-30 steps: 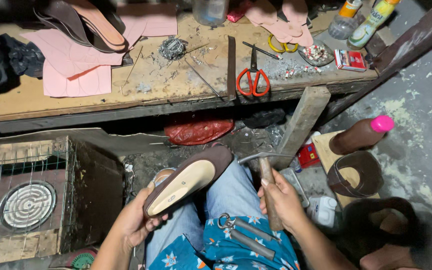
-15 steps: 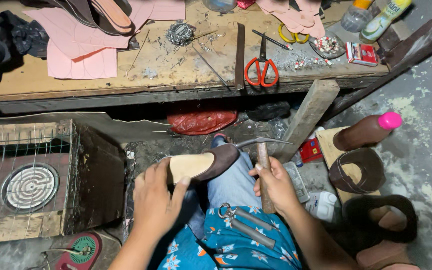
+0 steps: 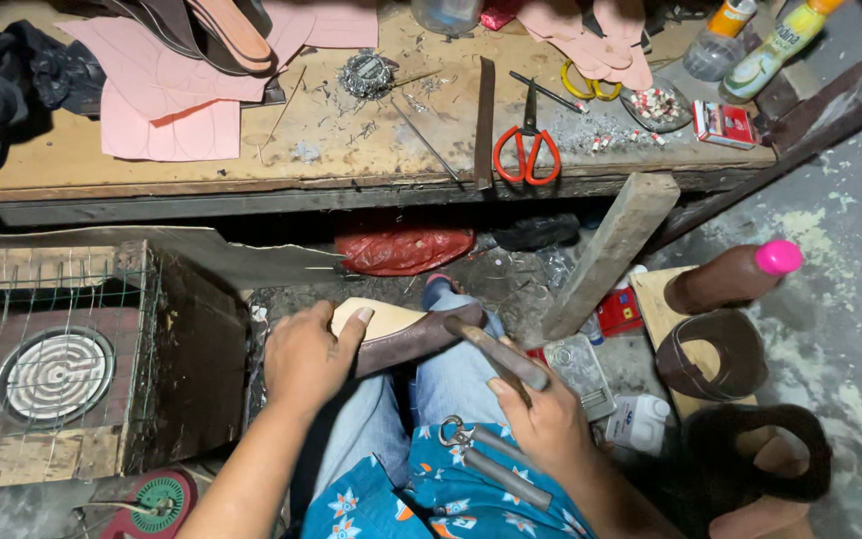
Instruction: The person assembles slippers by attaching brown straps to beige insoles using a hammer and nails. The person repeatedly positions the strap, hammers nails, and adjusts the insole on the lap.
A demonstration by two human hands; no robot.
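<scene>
Resting across the person's lap, a brown shoe sole with a pale tan insole face (image 3: 391,329) is lying tilted, its far end pointing toward the low wooden workbench (image 3: 371,150). The left hand (image 3: 306,359) is clamped over the near half of the sole, fingers wrapped across the pale face and thumb underneath, pinning it against the blue-jeaned knee (image 3: 451,384). The right hand (image 3: 551,424) is closed around the wooden handle of a dark-headed hammer (image 3: 496,354), whose head is touching or sitting just above the sole's brown edge; which of the two cannot be told.

The sole is looking light and fairly stiff, with some flex along its length, so it is probably best gripped across its width near the middle, as the left hand is doing. Its smooth face may be slippery under blows.

Metal pincers (image 3: 481,459) are lying on the patterned blue cloth below. On the bench, red-handled scissors (image 3: 528,150) and pink cut sheets (image 3: 167,110) are lying well apart. A wire-caged round heater (image 3: 52,364) is standing to the left.
</scene>
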